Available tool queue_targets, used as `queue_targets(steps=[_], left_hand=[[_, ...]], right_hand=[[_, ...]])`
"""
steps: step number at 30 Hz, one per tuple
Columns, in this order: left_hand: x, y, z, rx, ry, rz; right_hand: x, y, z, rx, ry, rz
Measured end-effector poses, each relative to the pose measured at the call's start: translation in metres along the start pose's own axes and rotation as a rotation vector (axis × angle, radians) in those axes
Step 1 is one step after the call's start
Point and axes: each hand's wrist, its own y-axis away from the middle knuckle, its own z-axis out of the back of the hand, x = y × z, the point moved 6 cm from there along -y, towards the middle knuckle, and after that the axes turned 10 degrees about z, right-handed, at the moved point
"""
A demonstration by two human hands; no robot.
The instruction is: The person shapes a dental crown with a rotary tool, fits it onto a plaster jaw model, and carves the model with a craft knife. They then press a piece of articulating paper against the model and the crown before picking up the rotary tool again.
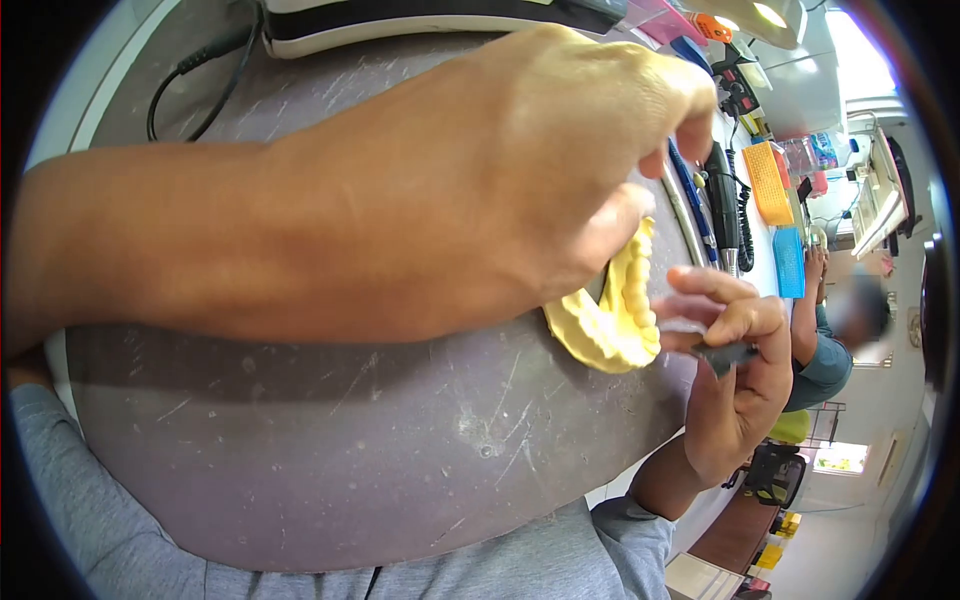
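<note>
From the left, my left hand [570, 140] reaches over the table, palm down and fingers bent. A small gap shows between its thumb and a curled finger; the thumb tip lies at the upper end of a yellow dental cast [610, 335]. The cast is U-shaped with a row of teeth, and my left hand and wrist hide part of it. Just right of the cast, my right hand [745, 375] pinches a small dark piece [725, 357], with some fingers raised and slightly blurred.
A blue pen-like tool [693, 200] and a black handpiece with a coiled cord [721, 200] lie beyond the cast. Orange [767, 183] and blue [789, 262] baskets stand farther right. A white-and-black device [400, 28] is at the top. Another person [825, 365] sits at the right.
</note>
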Motion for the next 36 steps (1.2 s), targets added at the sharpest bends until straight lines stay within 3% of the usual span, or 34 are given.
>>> queue_targets(steps=[2, 3, 4, 6, 7, 9, 12, 14, 18, 21, 31, 34, 36], left_hand=[[-0.013, -0.013, 0.001, 0.274, 0.274, 0.247], [0.001, -0.010, -0.010, 0.353, 0.106, 0.667], [-0.011, -0.012, -0.009, 0.364, 0.100, 0.659], [-0.047, -0.015, -0.016, 0.597, -0.294, 0.228], [-0.037, 0.003, -0.013, 0.441, -0.299, -0.008], [-0.037, 0.002, -0.018, 0.402, -0.338, -0.028], [-0.042, 0.005, -0.019, 0.228, -0.343, -0.070], [-0.029, 0.007, -0.016, 0.374, -0.316, 0.039], [-0.015, 0.001, -0.011, 0.442, -0.236, 0.098], [-0.004, -0.004, -0.008, 0.506, -0.110, 0.156], [0.003, -0.007, -0.011, 0.537, 0.035, 0.160], [-0.002, -0.005, -0.015, 0.572, -0.085, 0.039], [-0.001, -0.005, -0.019, 0.598, -0.033, 0.069]], right_hand=[[-0.002, -0.008, 0.002, -0.035, 0.047, 0.040], [-0.001, -0.013, 0.002, 0.013, 0.047, 0.107], [0.002, -0.018, 0.000, 0.060, 0.048, 0.174], [0.002, -0.025, -0.002, 0.069, -0.008, 0.104], [0.001, -0.028, -0.005, 0.143, -0.028, 0.051], [-0.001, -0.033, -0.009, 0.283, -0.047, 0.012], [-0.007, -0.032, -0.005, 0.209, -0.053, 0.050], [-0.008, -0.029, 0.002, 0.195, -0.008, 0.071], [-0.015, -0.022, 0.012, 0.157, 0.010, 0.007], [-0.018, -0.019, 0.010, 0.134, -0.193, -0.043], [-0.015, -0.010, 0.012, 0.087, -0.232, -0.097], [-0.005, 0.002, 0.006, 0.110, -0.213, -0.134], [0.009, 0.001, 0.010, 0.029, -0.078, 0.069]])
